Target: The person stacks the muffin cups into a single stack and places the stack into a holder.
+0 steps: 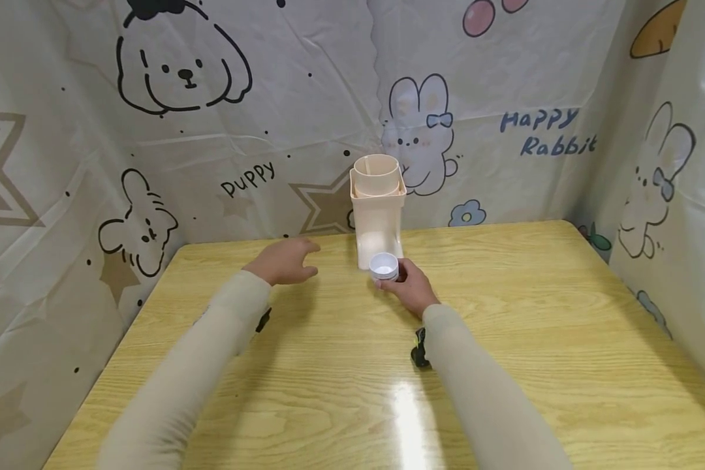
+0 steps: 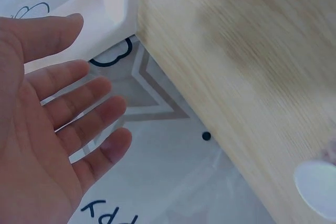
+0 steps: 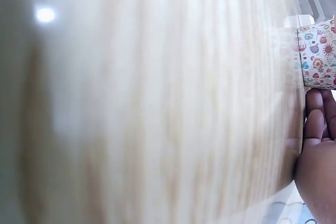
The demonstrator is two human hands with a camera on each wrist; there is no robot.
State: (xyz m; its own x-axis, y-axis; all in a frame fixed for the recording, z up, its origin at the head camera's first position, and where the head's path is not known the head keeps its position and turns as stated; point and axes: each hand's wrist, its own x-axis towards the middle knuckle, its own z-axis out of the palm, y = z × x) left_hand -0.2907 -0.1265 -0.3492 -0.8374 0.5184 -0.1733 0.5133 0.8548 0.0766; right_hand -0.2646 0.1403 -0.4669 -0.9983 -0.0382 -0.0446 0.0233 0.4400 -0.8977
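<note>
Near the back of the table, a small white-lined paper cup (image 1: 384, 266) stands mouth up, just in front of a tall beige holder (image 1: 378, 219). My right hand (image 1: 412, 287) grips the cup from its right side, thumb at the front. The right wrist view shows the colourful printed side of the paper cup (image 3: 317, 53) beside the fingers (image 3: 315, 124); whether several cups are nested I cannot tell. To the left of the holder, my left hand (image 1: 284, 262) hovers with nothing in it, its fingers (image 2: 94, 114) spread and slightly bent.
The beige holder has a round tube (image 1: 376, 171) set in its squarish top. Behind and beside the wooden table (image 1: 329, 365) hangs a printed cloth (image 1: 305, 85) with cartoon animals. Dark straps show under both sleeves. A blurred white round shape (image 2: 317, 187) appears in the left wrist view.
</note>
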